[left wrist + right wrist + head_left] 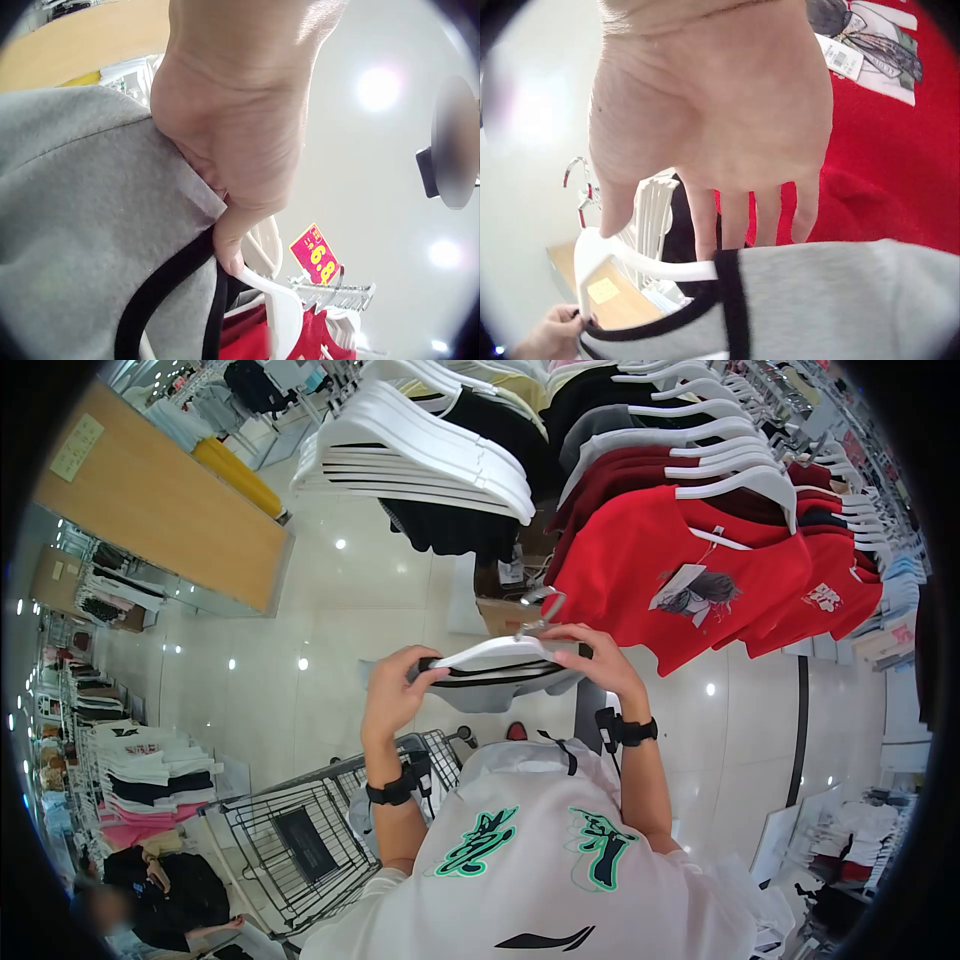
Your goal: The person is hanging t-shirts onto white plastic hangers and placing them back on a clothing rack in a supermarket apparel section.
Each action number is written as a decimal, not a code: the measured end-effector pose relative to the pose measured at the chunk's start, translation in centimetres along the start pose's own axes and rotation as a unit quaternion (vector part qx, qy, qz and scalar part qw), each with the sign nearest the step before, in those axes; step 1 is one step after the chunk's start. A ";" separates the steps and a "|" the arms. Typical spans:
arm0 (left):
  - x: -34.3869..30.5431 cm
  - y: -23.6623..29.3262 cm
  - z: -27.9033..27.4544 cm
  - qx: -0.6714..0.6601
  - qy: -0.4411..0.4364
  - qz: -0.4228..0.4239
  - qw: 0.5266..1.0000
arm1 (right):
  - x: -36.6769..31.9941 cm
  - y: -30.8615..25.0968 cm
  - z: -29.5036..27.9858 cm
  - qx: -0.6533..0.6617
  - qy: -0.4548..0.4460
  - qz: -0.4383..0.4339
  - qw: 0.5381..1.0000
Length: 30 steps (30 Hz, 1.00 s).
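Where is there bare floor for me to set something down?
Bare floor lies between the wooden panel and the cart; another patch lies right of the right hand, bordered by the red shirts. It's crowded among the white hangers, packed closely together.

1. Reaching forward with left arm (403, 835) and right arm (645, 790), elbows bent, wrists well apart.
2. Pinching with the left grip (393, 693), its left thumb (232, 244) angled downward in the wrist view, fingers mostly hidden.
3. Extending the right grip (605, 662), palm facing the wrist view.
4. Pointing right fingers (736, 214) straight, slightly parted, tips partly hidden; keeping right thumb (619, 208) apart from them.
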<state>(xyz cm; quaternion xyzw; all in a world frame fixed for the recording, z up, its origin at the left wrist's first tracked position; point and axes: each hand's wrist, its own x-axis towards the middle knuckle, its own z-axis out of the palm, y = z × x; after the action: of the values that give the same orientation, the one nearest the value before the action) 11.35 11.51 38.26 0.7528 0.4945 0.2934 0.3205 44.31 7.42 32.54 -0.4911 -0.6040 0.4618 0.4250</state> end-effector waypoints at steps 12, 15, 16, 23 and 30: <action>3.4 -0.2 -4.9 -0.045 0.062 0.021 0.997 | 0.5 -3.2 3.1 -0.199 0.110 -0.090 0.970; 5.8 -0.5 -7.5 -0.052 0.072 0.026 0.996 | 2.8 -7.0 3.4 -0.245 0.124 -0.106 0.956; 6.7 -1.1 -8.3 -0.052 0.093 0.039 0.994 | 3.9 -7.9 3.4 -0.261 0.139 -0.145 0.944; 12.4 0.5 -14.4 -0.037 0.246 0.166 0.954 | 10.3 -16.2 2.9 -0.314 0.194 -0.236 0.899; 16.3 -1.1 -16.6 -0.075 0.252 0.146 0.954 | 14.4 -17.2 5.3 -0.331 0.215 -0.218 0.893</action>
<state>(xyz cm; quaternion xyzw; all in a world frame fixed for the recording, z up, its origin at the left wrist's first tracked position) 3.68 30.26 49.73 0.6924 0.4205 0.5530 0.1948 33.52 19.35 49.07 -0.5468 -0.7076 0.0146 0.4473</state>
